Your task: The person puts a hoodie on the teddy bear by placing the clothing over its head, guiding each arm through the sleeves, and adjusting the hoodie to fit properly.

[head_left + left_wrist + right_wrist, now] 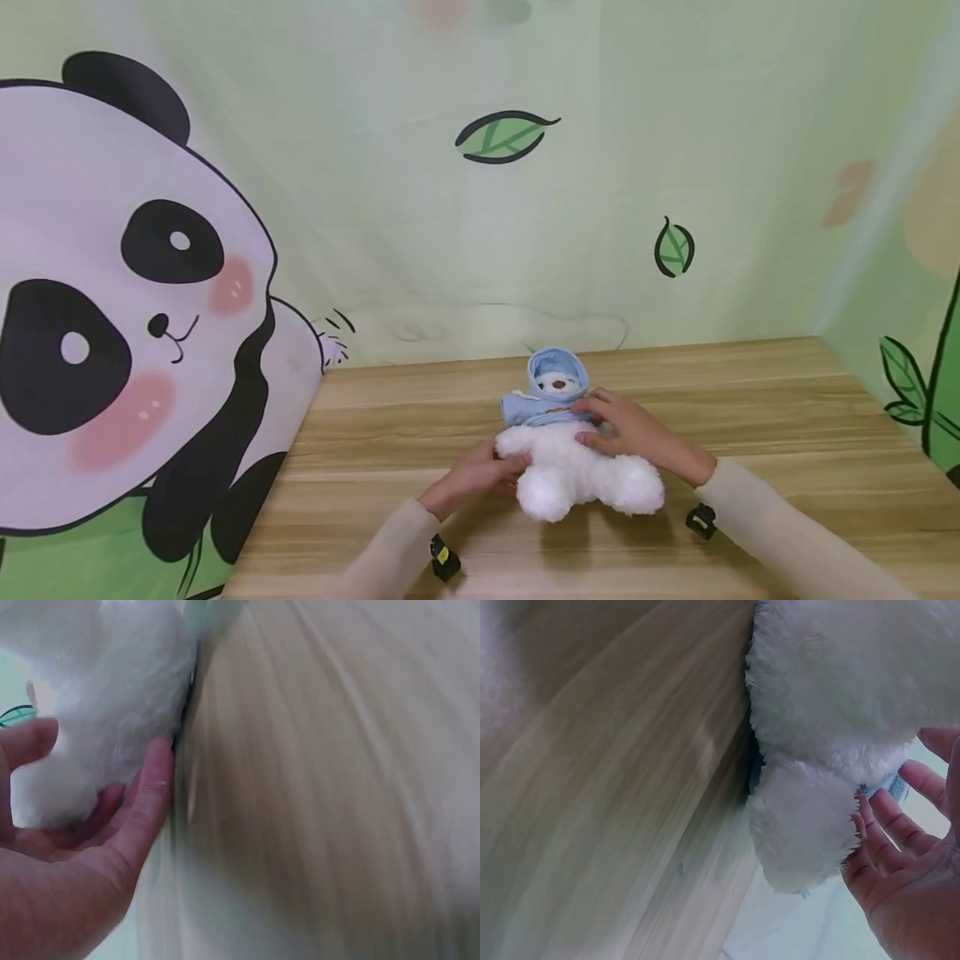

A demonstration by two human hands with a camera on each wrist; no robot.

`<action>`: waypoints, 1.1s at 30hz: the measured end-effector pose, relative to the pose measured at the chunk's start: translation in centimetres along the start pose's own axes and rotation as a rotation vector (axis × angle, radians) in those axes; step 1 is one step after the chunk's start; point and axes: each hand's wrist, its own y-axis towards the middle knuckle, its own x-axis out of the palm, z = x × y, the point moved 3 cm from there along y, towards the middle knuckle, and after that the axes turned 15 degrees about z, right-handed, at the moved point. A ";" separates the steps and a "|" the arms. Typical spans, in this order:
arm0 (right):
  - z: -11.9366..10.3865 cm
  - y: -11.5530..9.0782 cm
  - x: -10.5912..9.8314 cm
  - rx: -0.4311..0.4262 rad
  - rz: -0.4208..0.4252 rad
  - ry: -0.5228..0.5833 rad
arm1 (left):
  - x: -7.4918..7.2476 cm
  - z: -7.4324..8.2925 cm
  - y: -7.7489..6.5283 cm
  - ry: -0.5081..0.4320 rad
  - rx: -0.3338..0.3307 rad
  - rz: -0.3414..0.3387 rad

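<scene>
A white plush bear (564, 454) in a light blue hoodie (542, 410) lies on its back on the wooden table, head toward the wall and legs toward me. Its hood frames the bear's face. My left hand (483, 468) holds the bear's arm on the left side; in the left wrist view its fingers (155, 776) reach under the white fur, with the thumb opposite. On the other side, my right hand (626, 427) touches the hoodie's front and the bear's body. Seen from the right wrist, its fingers are spread and loosely bent beside the fur (802, 825).
The wooden table (795, 400) meets a green wall cloth (360, 208) printed with a panda and leaves. A small black clip-like object (445, 560) is near the left sleeve, and another black piece (701, 522) is by the right sleeve.
</scene>
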 end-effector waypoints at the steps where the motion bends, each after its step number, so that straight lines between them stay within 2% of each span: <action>1: 0.0 0.0 0.0 0.003 -0.003 -0.002 | 0.2 -0.1 0.1 -0.030 0.006 0.002; 8: 0.0 -0.4 0.3 0.090 -0.055 0.022 | 1.2 0.0 0.3 -0.172 0.055 0.040; 11: 0.0 -0.4 0.4 0.102 -0.045 0.007 | 1.2 0.5 0.3 -0.215 0.071 0.058; 14: -0.2 -0.2 0.4 0.124 -0.018 0.015 | 1.1 0.7 0.4 -0.232 0.089 0.113; 18: -0.5 0.1 0.5 0.176 0.018 0.106 | 1.1 1.0 0.8 -0.242 0.127 0.204; 22: -0.6 0.3 0.9 0.171 0.052 0.150 | 1.1 1.5 1.0 -0.267 0.120 0.268; 26: -0.7 0.5 1.1 0.175 0.093 0.150 | 1.1 2.3 0.8 -0.236 0.139 0.298; 30: -1.0 0.8 1.1 0.176 0.137 0.130 | 0.7 3.5 0.4 -0.145 0.260 0.365; 33: -1.4 1.3 1.1 0.203 0.133 0.139 | 0.2 4.5 0.2 -0.030 0.360 0.434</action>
